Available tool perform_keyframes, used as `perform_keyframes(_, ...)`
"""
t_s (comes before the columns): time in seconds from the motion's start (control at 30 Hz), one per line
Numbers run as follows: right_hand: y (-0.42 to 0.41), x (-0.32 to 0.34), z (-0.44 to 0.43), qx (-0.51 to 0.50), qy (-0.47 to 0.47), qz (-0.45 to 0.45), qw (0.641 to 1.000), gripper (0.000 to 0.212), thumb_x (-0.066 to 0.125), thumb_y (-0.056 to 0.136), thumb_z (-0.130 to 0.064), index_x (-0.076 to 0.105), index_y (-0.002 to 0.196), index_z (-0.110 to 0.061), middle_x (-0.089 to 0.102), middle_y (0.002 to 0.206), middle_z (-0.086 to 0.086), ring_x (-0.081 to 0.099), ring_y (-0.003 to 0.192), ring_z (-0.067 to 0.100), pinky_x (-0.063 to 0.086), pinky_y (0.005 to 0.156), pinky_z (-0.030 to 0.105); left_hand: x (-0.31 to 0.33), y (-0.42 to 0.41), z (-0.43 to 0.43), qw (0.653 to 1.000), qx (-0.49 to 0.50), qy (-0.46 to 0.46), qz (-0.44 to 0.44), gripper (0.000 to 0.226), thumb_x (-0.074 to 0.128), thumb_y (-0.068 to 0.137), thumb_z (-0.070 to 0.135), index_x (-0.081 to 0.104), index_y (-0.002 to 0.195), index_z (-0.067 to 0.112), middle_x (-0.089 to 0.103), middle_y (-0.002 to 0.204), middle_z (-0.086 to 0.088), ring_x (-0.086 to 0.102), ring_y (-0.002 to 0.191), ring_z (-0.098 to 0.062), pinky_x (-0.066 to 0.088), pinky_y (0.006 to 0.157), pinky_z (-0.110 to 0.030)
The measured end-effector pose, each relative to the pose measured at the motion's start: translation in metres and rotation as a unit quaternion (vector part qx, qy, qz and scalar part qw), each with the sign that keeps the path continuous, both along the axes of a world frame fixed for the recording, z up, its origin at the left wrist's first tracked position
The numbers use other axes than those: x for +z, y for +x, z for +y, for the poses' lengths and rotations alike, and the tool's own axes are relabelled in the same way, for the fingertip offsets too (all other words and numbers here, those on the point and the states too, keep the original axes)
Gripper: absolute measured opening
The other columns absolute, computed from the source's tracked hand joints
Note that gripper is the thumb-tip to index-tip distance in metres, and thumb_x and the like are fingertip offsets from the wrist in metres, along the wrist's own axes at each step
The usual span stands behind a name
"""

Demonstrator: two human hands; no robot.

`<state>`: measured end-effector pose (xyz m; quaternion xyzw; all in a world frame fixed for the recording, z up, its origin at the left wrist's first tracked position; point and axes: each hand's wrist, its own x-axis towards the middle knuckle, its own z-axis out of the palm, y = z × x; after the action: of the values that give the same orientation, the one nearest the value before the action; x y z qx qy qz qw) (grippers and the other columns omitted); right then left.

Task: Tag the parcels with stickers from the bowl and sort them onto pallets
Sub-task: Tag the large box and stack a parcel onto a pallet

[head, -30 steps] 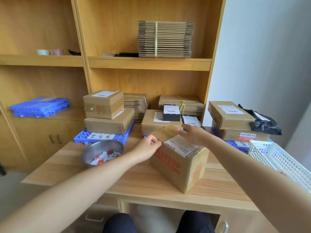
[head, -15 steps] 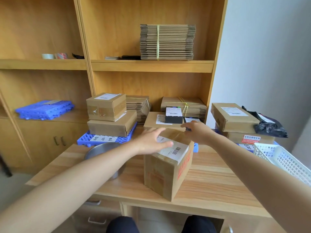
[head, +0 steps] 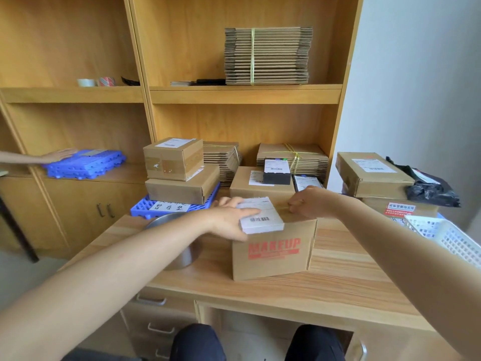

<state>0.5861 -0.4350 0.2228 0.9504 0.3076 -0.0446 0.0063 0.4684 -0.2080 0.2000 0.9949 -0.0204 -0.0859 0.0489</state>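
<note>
Scene being lit brightly and evenly by soft daylight. Faint shadow being cast right of MAKEUP box (head: 270,254). Left hand (head: 229,220) being slightly motion-blurred. Shelf (head: 244,96) lines behind box being bowed by wide-angle distortion.

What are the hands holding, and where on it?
Both are on the MAKEUP box standing on the desk. The left hand lies on its top left by the white label; the right hand grips its top back edge.
</note>
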Motion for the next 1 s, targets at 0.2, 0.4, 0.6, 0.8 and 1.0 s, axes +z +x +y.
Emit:
perform_keyframes(0.2, -0.011, 0.006, 0.0, -0.016, -0.058, -0.015, 0.998, 0.045, 0.041, 0.104, -0.043, 0.053, 0.142, -0.023, 0.049, 0.145, 0.006, 0.046, 0.131, 0.026, 0.039, 0.103, 0.032, -0.012, 0.006, 0.027, 0.999, 0.032, -0.021, -0.033, 0.073, 0.055, 0.092, 0.042, 0.018, 0.153, 0.055, 0.014, 0.163, 0.004, 0.007, 0.149, -0.027, 0.02, 0.118, -0.048)
perform_keyframes(0.4, 0.001, 0.012, 0.028, -0.02, 0.057, -0.059, 0.996, 0.043, 0.051, 0.098, -0.049, 0.057, 0.137, -0.03, 0.056, 0.134, 0.002, 0.057, 0.117, 0.024, 0.049, 0.092, 0.037, -0.004, 0.005, 0.049, 0.991, 0.037, -0.085, -0.097, 0.065, 0.057, 0.094, 0.046, 0.032, 0.153, 0.041, 0.027, 0.159, 0.004, 0.016, 0.148, -0.023, 0.025, 0.118, -0.042)
perform_keyframes(0.6, -0.002, 0.01, 0.105, 0.058, 0.127, -0.058, 0.988, 0.027, 0.045, 0.098, -0.034, 0.07, 0.103, -0.03, 0.064, 0.101, -0.004, 0.059, 0.101, 0.025, 0.054, 0.084, 0.039, 0.0, -0.004, 0.114, 0.971, 0.096, -0.133, -0.173, 0.035, 0.055, 0.095, 0.026, 0.063, 0.13, 0.029, 0.065, 0.123, 0.007, 0.058, 0.114, -0.016, 0.044, 0.094, -0.027)
perform_keyframes(0.8, -0.007, -0.008, 0.196, 0.119, 0.162, -0.05, 0.978, 0.03, 0.041, 0.095, -0.015, 0.067, 0.082, -0.024, 0.067, 0.088, 0.005, 0.057, 0.084, 0.033, 0.048, 0.07, 0.036, -0.016, -0.027, 0.175, 0.953, 0.156, -0.153, -0.21, 0.032, 0.044, 0.098, 0.013, 0.069, 0.113, 0.026, 0.076, 0.1, 0.013, 0.061, 0.093, -0.013, 0.043, 0.075, -0.022)
perform_keyframes(1.0, -0.015, -0.037, 0.269, 0.19, 0.138, -0.021, 0.972, 0.037, 0.042, 0.093, -0.013, 0.069, 0.116, -0.022, 0.071, 0.116, 0.008, 0.063, 0.108, 0.032, 0.053, 0.086, 0.038, -0.052, -0.044, 0.224, 0.949, 0.213, -0.128, -0.192, 0.037, 0.036, 0.09, 0.036, 0.063, 0.114, 0.043, 0.073, 0.1, 0.022, 0.066, 0.095, -0.011, 0.054, 0.089, -0.036)
